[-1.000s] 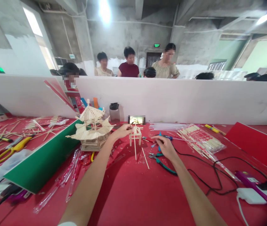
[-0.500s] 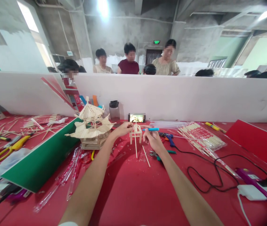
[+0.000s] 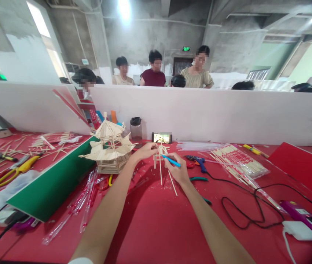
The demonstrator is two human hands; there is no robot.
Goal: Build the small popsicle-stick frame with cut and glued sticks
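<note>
Nearest on the red table (image 3: 166, 234), one loose stick (image 3: 173, 183) slants away just left of the right wrist, and beside it one long stick (image 3: 160, 172) points back toward the person, near end low, far end up among the bars of the small stick frame (image 3: 155, 161). That frame, one of it, stands on its legs at the middle, between the hands, and here's the relation that counts: the long stick's axis runs near to far, while the blue pen (image 3: 174, 161) comes across it from the right, tip at or very near its upper part; contact is too small to call. The right hand (image 3: 181, 170) has the pen gripped in its fingers, one pen only. Over on the left, the left hand (image 3: 149, 149) sits closest, fingertips narrow, drawn together at the frame's top left; what they pinch, I cannot tell. Two teal handles (image 3: 199, 179) show right of the right hand, then one glue gun (image 3: 200, 163) a little farther. One big stick tower (image 3: 112, 156) stands left of the left hand. Farther still, one phone (image 3: 161, 138) right behind the frame, one bottle (image 3: 136, 130) to its left, one white divider (image 3: 213, 113), and three people standing beyond it.
</note>
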